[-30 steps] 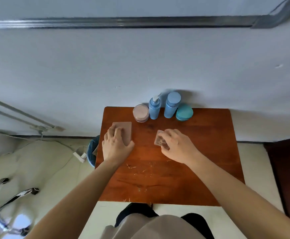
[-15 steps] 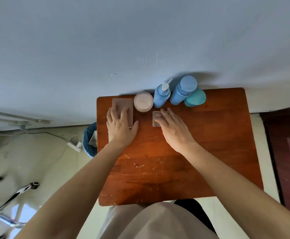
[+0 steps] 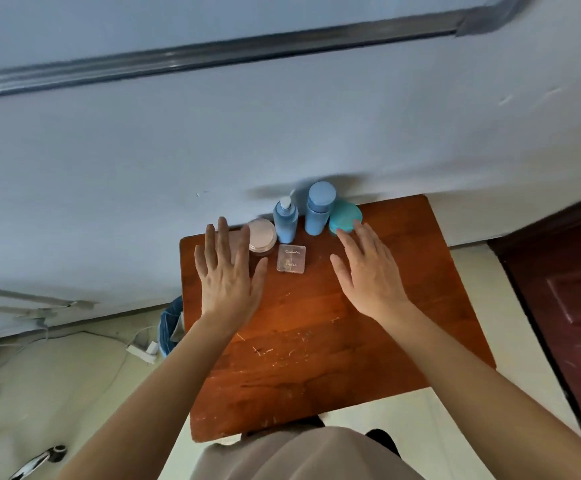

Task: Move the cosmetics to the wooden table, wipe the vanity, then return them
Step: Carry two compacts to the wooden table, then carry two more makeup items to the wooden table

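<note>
Head view: your left hand (image 3: 228,271) hangs palm-down over the wooden table (image 3: 316,358) at about 10 o'clock from its centre. The fingers are straight and fanned wide, the thumb points out toward 2 o'clock, and the hand grips nothing. Whether the palm touches the wood cannot be told.

Your right hand (image 3: 368,271) sits at about 1 o'clock, also flat and back-up, fingers straight and a little spread, and it too has hold of nothing. Its fingertips reach the near edge of the teal compact (image 3: 346,214); contact cannot be judged. Both forearms run back toward 6 o'clock, bare.

The cosmetics stand in a row along the table's far edge, at 12 o'clock, against the wall. From 11 toward 1 o'clock they are the pink jar (image 3: 263,233), the pump bottle (image 3: 285,221), the capped blue bottle (image 3: 318,213) and the teal compact. The bottles are upright.

The clear square palette (image 3: 291,258) lies flat just nearer than the jar and pump bottle, between your two hands and apart from both.

A blue bin (image 3: 170,323) sits on the floor at the table's 9 o'clock edge. A dark red door (image 3: 566,306) is at 3 o'clock.
</note>
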`<action>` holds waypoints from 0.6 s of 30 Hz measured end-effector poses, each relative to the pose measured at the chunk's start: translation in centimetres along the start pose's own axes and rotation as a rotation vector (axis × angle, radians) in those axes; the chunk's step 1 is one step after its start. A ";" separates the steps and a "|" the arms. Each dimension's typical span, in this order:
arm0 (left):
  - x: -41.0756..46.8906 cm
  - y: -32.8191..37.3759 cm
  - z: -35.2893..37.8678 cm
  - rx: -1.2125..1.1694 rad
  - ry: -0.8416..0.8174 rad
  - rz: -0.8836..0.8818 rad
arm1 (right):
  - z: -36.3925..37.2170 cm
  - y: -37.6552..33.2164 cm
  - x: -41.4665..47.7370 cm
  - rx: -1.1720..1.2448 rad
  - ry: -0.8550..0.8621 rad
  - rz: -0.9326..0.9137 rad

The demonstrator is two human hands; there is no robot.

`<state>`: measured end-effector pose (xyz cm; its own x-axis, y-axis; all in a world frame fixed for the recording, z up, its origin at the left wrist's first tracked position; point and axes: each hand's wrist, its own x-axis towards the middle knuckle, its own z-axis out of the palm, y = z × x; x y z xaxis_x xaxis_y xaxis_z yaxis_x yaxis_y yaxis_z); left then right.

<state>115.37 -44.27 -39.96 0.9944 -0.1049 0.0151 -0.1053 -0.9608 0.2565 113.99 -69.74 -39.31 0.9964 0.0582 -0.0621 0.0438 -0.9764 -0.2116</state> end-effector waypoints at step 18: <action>-19.5 46.1 -9.7 -0.322 0.359 1.004 | -18.9 22.3 -50.4 -0.219 0.941 0.776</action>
<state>91.24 -84.01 -19.10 0.4104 -0.6668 0.6220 -0.9077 -0.3641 0.2086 66.15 -98.32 -22.48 0.4247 -0.6348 0.6454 -0.6603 -0.7050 -0.2589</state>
